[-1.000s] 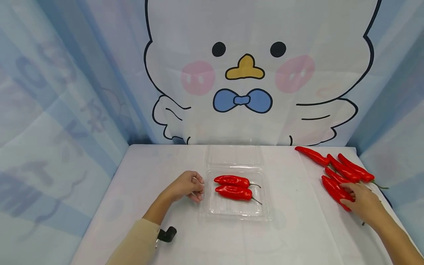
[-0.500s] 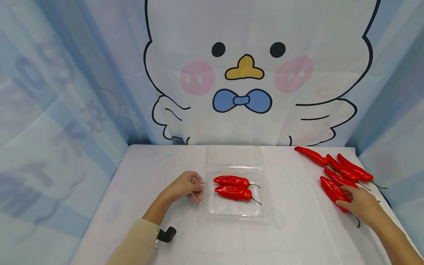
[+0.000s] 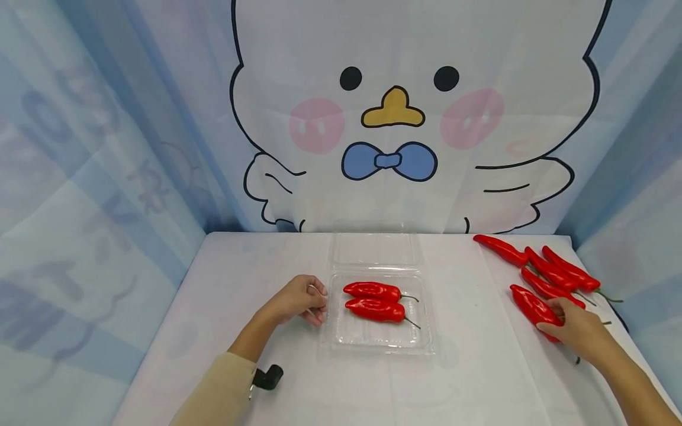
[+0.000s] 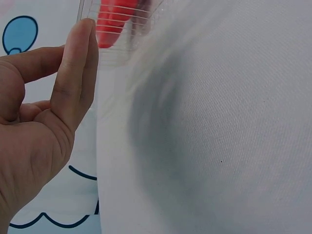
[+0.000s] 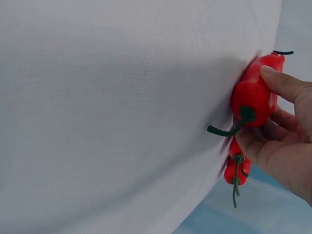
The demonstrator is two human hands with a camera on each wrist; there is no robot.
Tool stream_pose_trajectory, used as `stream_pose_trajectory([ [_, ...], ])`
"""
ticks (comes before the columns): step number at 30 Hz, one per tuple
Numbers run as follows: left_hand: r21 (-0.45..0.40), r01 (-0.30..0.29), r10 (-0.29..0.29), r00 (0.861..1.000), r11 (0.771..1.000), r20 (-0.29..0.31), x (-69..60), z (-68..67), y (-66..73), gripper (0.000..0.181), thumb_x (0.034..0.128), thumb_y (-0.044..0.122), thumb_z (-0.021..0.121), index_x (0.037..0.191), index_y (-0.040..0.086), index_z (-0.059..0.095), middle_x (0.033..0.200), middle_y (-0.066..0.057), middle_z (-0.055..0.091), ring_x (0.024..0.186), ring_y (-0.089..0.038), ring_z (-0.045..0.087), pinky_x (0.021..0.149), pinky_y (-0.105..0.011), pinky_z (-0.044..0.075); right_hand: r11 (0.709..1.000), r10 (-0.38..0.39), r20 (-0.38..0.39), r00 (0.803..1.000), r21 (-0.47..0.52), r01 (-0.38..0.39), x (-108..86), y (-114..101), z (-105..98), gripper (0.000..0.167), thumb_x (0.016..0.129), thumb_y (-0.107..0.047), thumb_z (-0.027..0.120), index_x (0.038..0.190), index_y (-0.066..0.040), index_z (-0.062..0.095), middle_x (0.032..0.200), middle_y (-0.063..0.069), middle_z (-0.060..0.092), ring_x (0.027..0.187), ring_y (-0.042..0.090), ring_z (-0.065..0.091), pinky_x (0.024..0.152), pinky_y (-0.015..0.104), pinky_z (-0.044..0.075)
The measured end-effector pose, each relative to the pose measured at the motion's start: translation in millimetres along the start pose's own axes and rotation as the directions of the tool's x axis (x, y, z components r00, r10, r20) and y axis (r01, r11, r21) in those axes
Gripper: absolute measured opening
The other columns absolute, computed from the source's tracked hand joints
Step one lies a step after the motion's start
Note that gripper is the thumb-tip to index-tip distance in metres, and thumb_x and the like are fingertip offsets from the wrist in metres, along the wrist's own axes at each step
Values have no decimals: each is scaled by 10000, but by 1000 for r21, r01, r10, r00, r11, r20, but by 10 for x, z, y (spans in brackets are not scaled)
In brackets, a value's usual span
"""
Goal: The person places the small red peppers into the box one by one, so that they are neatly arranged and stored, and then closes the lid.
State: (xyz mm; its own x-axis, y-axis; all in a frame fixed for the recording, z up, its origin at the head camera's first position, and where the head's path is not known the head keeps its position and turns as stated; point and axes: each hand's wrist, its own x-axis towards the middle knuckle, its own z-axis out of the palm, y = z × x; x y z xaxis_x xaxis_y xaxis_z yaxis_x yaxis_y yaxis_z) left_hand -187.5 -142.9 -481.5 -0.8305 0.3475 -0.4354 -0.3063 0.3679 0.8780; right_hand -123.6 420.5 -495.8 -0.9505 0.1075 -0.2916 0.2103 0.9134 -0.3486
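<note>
The right hand (image 3: 581,331) grips a red pepper (image 3: 530,305) at the right of the table, beside the other peppers. In the right wrist view, thumb and fingers of the right hand (image 5: 287,126) lie on opposite sides of this pepper (image 5: 253,100), its green stem pointing away. The left hand (image 3: 298,300) rests at the left edge of a clear plastic container (image 3: 380,340), which holds two red peppers (image 3: 375,310). In the left wrist view, fairly straight fingers of the left hand (image 4: 53,97) touch the container's rim (image 4: 90,10).
Several more red peppers (image 3: 554,272) lie at the table's back right. The container's clear lid (image 3: 375,251) stands open toward the back. A printed curtain (image 3: 394,201) hangs behind the white table (image 3: 463,384). A black device (image 3: 268,377) is on the left wrist.
The right hand has shifted slightly left with its pepper, parting it from the neighbouring one. The left hand and container have not visibly moved.
</note>
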Motion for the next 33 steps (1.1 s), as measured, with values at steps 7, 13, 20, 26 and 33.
stream_pose_trajectory([
  [7,0,-2,2,1000,1000,3,-9,0,6,153,961,-36,632,1096,-44,560,846,-145,700,636,-186,701,623,-368,660,1000,-5,-1,1000,0,5,8,1,0,874,809,-295,878,1341,205,397,1220,437,499,1048,532,523,798,573,633],
  [13,-10,-10,10,1000,1000,10,-20,-2,0,151,958,-41,627,1091,-48,556,839,-143,699,634,-184,701,620,-370,661,1000,-19,-16,1000,-3,19,-19,-2,18,865,815,-281,874,1348,203,395,1228,433,505,1051,531,534,818,589,624],
  [20,-15,-12,12,1000,1000,12,-38,3,-1,149,959,-41,622,1090,-47,551,836,-143,699,633,-189,700,618,-373,661,999,-38,-20,999,4,38,-46,-9,25,838,818,-288,873,1349,167,411,1214,423,534,1033,519,558,798,563,637],
  [26,-14,-20,20,1000,1000,17,-31,-1,-2,150,959,-40,622,1090,-50,551,830,-139,699,628,-184,698,614,-372,660,997,-76,-37,996,6,76,-69,-9,7,798,826,-264,866,1352,129,413,1217,408,544,1028,522,571,793,568,638],
  [33,-13,-20,21,1000,1000,17,-11,-7,4,152,960,-36,628,1090,-47,551,829,-141,705,626,-185,700,616,-375,660,989,-146,-74,986,-12,146,-82,-21,-57,739,827,-212,856,1335,106,424,1192,392,558,1004,506,570,770,595,631],
])
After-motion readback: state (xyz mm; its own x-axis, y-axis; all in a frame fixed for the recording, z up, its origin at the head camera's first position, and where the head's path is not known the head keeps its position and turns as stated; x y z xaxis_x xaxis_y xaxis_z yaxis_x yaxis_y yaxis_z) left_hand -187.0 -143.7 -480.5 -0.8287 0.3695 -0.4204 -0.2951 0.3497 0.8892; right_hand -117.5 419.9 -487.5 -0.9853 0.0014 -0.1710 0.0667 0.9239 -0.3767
